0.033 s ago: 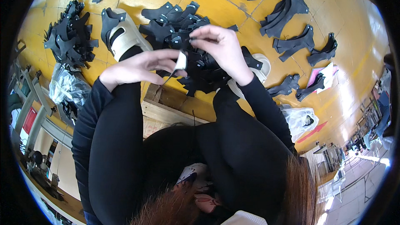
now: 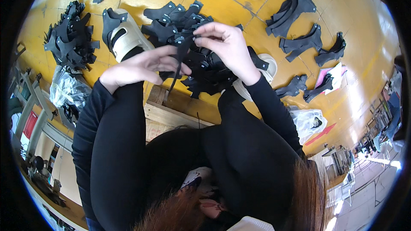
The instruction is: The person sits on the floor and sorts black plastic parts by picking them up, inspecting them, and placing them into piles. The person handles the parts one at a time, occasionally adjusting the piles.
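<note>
My right hand (image 2: 227,48) pinches the upper end of a thin black cut piece (image 2: 183,50) between thumb and fingertips. The piece hangs down in front of my left fingertips, seen nearly edge-on. My left hand (image 2: 143,66) reaches in from the left, thumb and fingers apart, slightly blurred; whether its fingertips touch the piece is unclear. Under both hands a loose heap of similar black pieces (image 2: 165,13), several with small white labels, spreads over the yellow floor between my feet.
Another black pile (image 2: 68,38) stands at the left, above a clear plastic bag (image 2: 68,86). Smaller black stacks (image 2: 291,13) lie at the right. One black piece (image 2: 112,22) rests on my left beige shoe (image 2: 130,40). A wooden frame (image 2: 171,113) sits before my lap.
The black piece has turned: a pale white patch near my left fingers gave way to a dark surface hanging down. My left fingers shifted slightly; my right hand stays nearly in place, pinching.
</note>
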Available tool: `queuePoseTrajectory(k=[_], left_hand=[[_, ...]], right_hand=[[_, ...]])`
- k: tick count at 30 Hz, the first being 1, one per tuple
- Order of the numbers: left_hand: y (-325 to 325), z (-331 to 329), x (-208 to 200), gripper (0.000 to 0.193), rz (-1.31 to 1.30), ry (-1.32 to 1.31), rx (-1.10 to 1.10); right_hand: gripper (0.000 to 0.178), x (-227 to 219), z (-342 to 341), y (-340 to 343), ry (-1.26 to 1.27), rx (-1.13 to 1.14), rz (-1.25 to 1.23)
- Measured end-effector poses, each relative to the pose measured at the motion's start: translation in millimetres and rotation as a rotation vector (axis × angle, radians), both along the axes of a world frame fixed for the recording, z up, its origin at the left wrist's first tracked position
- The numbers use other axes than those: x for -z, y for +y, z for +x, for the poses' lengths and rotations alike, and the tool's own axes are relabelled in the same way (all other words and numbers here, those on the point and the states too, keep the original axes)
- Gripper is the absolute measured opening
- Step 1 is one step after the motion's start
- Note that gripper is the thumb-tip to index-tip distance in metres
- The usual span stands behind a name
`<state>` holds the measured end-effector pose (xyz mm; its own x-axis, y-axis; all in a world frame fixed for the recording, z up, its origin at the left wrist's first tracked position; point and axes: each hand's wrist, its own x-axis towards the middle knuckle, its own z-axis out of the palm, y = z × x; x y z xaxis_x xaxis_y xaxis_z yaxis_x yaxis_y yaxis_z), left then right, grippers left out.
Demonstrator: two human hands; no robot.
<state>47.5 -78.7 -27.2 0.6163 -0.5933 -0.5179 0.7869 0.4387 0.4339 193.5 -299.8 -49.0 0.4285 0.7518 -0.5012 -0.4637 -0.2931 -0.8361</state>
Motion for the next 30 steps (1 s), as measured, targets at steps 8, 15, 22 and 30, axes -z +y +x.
queuePoseTrajectory(k=[8, 15, 22, 30], left_hand=[[-13.2, 46.7, 1.5, 0.027, 0.418, 0.266, -0.319], [-8.5, 39.0, 6.0, 0.026, 0.493, 0.086, -0.355], [-10.3, 35.1, 4.1, 0.026, 0.496, 0.145, -0.371], [-26.4, 30.5, 8.3, 0.04, 0.519, 0.017, -0.091]], right_hand=[[0.023, 22.4, 37.0, -45.6, -0.283, -0.008, -0.046], [0.018, 57.3, -8.0, -116.0, -0.975, -0.486, -0.263], [0.014, 50.8, -44.4, -136.2, -1.037, -0.351, -0.246], [0.019, 19.6, -37.8, -121.5, -0.8, -0.465, 0.183]])
